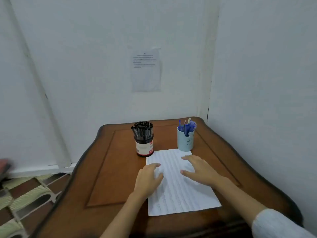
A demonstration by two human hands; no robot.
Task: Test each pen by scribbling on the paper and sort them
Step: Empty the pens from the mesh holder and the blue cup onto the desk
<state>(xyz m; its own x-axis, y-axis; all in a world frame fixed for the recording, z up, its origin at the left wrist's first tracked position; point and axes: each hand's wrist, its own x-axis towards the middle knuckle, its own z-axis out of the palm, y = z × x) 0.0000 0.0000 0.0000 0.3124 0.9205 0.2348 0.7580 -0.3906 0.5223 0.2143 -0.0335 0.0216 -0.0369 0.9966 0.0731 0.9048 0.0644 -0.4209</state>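
Paper [180,194] flat on table [106,169], toward front edge, right of centre. Left hand [149,179] resting on paper's left edge, fingers loosely bent, gripping nothing. Right hand [200,170] over paper's far half, fingers spread and relaxed; contact with sheet unclear. Toward back edge: black pens [142,129] upright in red-and-white tub [145,148], just beside paper's far left corner; blue pens [187,126] in pale blue cup [184,143], at far right corner. Printed sheet [146,71] on wall behind.
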